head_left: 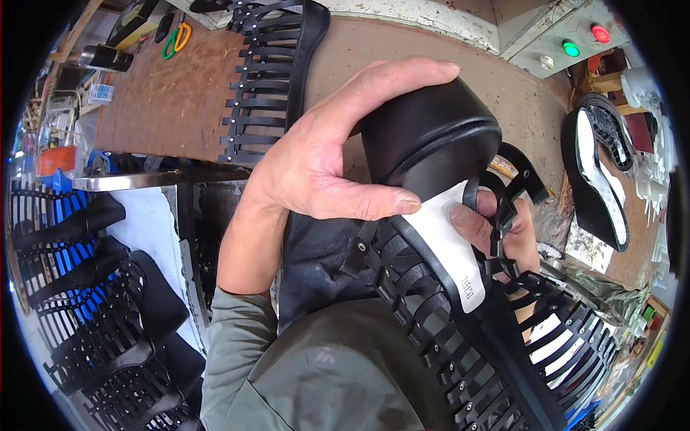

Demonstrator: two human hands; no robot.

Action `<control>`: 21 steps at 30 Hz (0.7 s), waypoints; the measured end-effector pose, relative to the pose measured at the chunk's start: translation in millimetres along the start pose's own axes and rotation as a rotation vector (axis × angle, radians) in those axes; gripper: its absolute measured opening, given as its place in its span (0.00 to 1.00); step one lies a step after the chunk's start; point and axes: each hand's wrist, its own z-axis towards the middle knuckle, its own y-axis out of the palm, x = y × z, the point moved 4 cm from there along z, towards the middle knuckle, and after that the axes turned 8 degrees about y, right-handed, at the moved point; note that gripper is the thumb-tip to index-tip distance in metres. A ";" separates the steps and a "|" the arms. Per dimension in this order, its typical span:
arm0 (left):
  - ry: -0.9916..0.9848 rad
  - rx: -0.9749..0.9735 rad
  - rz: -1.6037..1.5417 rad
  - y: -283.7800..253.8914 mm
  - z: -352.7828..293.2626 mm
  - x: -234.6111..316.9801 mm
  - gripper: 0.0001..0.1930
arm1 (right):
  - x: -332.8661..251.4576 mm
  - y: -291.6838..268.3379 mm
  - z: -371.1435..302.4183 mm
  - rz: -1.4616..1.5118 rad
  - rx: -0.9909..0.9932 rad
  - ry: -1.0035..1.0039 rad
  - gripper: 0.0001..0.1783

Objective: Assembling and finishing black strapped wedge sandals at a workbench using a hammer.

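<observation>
In both hands I hold a tall black strappy sandal (438, 144), tilted with its thick rounded black end up. My left hand (334, 151) is closed around that end, thumb on the near side and fingers over the far side. Below it a white insole (445, 244) shows, with small print near its lower end. My right hand (507, 230) is closed on the middle of the sandal, its thumb on the white insole's edge; its other fingers are partly hidden behind black straps. The long riveted strap shaft (489, 359) hangs down across my lap to the right.
Another strappy shaft (262, 93) lies on the brown workbench (165, 108), near yellow-and-green-handled scissors (177, 42). A black wedge sole (596, 179) lies at the right. Several finished-looking black sandals (129, 323) are racked at the lower left. A metal panel (560, 43) carries red and green buttons.
</observation>
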 end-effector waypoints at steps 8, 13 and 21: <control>-0.012 0.060 0.023 2.5 -3.1 2.6 0.49 | -0.6 4.4 -4.0 -0.035 0.054 -0.014 0.15; -0.057 0.147 -0.011 8.5 -5.7 9.9 0.42 | 0.6 12.9 -11.4 0.052 0.053 0.029 0.08; -0.253 0.415 0.225 33.0 -2.3 33.4 0.46 | 16.9 13.3 -14.3 -0.286 0.005 -0.320 0.09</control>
